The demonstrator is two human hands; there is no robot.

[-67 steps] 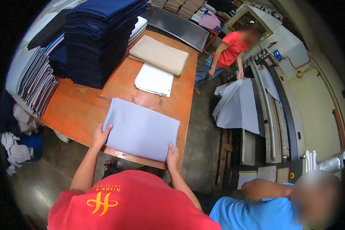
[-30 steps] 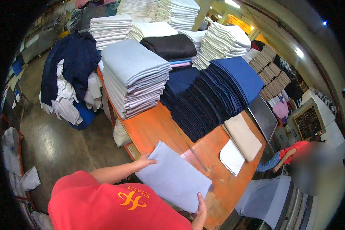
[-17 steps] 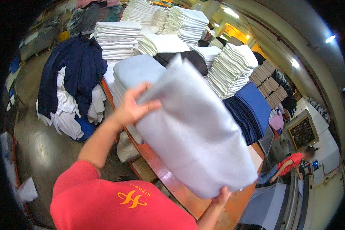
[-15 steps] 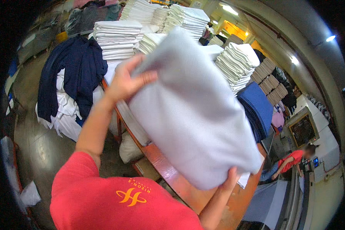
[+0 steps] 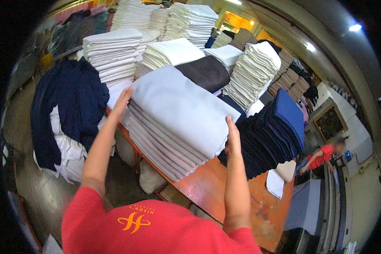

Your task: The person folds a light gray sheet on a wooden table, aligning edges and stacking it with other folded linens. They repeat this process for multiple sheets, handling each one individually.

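Observation:
A light grey folded cloth (image 5: 178,108) lies on top of a stack of similar grey folded cloths (image 5: 156,146) near the table's front edge. My left hand (image 5: 122,101) grips its left edge, the fingers partly hidden by the fabric. At the opposite edge, my right hand (image 5: 233,137) holds the same cloth, thumb upward and the other fingers mostly out of sight. Just beyond the right hand stands a tall pile of navy folded cloths (image 5: 271,131).
Tall stacks of white folded cloths (image 5: 112,55) line the back, beside a dark folded cloth (image 5: 205,72). A heap of navy and white fabric (image 5: 70,106) is on the left. The orange table (image 5: 258,211) extends right. A person in red (image 5: 321,156) works at far right.
The grey cloth has come down from mid-air onto the grey stack. Both hands have lowered with it, and the navy pile and stack beneath now show.

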